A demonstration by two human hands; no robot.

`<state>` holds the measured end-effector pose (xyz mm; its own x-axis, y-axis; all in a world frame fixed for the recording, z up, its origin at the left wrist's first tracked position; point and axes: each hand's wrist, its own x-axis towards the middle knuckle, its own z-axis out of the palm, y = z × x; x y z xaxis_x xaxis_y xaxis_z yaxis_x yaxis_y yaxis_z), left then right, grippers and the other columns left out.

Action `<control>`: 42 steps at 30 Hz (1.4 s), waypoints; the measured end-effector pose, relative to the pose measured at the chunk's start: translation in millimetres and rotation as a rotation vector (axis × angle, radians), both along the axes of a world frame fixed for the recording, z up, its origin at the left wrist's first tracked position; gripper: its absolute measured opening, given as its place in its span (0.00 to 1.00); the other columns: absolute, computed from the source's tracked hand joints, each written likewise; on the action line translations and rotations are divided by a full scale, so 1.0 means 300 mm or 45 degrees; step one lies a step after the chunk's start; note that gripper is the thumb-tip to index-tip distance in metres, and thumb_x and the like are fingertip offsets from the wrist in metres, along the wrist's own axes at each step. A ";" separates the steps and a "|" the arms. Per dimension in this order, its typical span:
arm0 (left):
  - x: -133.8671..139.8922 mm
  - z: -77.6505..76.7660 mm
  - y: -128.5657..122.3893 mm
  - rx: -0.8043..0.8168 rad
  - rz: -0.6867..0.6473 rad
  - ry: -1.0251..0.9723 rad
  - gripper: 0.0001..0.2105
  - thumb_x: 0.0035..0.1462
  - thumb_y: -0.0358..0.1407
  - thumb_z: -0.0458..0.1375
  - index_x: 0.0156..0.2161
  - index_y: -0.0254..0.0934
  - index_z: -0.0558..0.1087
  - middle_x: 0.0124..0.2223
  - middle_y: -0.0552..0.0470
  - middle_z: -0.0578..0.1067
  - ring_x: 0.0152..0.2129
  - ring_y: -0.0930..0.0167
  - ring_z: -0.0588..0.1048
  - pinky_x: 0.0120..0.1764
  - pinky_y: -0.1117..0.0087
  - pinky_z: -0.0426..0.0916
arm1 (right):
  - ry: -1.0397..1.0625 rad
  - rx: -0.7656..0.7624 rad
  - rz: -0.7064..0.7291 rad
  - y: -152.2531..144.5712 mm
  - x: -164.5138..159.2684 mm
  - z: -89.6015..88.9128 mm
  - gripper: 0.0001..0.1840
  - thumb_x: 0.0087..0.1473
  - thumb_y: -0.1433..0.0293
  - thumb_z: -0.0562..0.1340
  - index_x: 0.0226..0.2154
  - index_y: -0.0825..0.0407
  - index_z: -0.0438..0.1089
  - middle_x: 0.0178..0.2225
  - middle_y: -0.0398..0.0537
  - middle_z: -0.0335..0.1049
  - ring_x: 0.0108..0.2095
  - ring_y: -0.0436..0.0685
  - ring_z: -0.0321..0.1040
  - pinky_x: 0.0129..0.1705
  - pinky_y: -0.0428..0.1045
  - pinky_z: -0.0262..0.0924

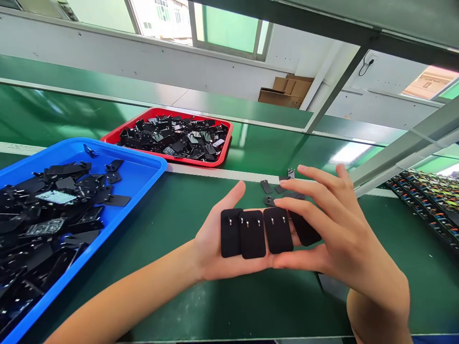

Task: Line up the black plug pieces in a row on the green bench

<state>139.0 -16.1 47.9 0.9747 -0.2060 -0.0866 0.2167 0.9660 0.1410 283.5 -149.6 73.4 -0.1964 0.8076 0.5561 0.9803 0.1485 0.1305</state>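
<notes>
My left hand [215, 253] lies palm up over the green table. Across its palm and fingers rests a row of several black earring cards [253, 235], most showing a pair of small shiny pieces near the top. My right hand [333, 224] reaches in from the right. Its thumb is at the lower edge and its index finger at the upper edge of one black card [278, 230], while the other fingers are spread. Another dark card [304, 228] is partly covered by the right hand. Behind the hands, a few small black pieces [266, 186] lie on the table.
At left stands a blue tray [143, 165] with many black cards and pieces. A red tray [228, 143] behind it is heaped with similar pieces. Rows of small colourful items [426, 196] stand at the far right. A slanting metal frame [398, 153] rises at right.
</notes>
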 end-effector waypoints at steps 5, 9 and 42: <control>0.002 -0.004 0.002 0.047 0.016 -0.011 0.37 0.62 0.59 0.36 0.46 0.26 0.73 0.47 0.37 0.74 0.52 0.59 0.69 0.61 0.57 0.48 | 0.003 0.034 0.033 0.002 0.008 0.000 0.36 0.55 0.41 0.55 0.51 0.53 0.63 0.53 0.58 0.65 0.59 0.71 0.55 0.63 0.73 0.37; 0.004 0.001 0.002 0.077 -0.010 -0.097 0.39 0.62 0.59 0.34 0.54 0.24 0.69 0.54 0.33 0.70 0.58 0.56 0.64 0.61 0.52 0.47 | 0.099 -0.094 0.053 -0.030 0.054 0.021 0.39 0.54 0.41 0.53 0.57 0.52 0.58 0.55 0.59 0.63 0.60 0.70 0.55 0.63 0.73 0.39; 0.006 -0.008 0.018 0.162 -0.021 -0.226 0.37 0.63 0.56 0.40 0.61 0.22 0.60 0.58 0.32 0.67 0.60 0.55 0.60 0.60 0.55 0.51 | 0.250 -0.304 -0.006 -0.049 0.057 0.030 0.35 0.53 0.45 0.59 0.53 0.51 0.56 0.55 0.59 0.62 0.56 0.64 0.61 0.64 0.68 0.44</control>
<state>140.7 -10.8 45.6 0.9736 -0.2203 0.0601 0.1930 0.9345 0.2990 300.7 -164.3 82.3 -0.1002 0.9205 0.3776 0.9840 0.1480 -0.0995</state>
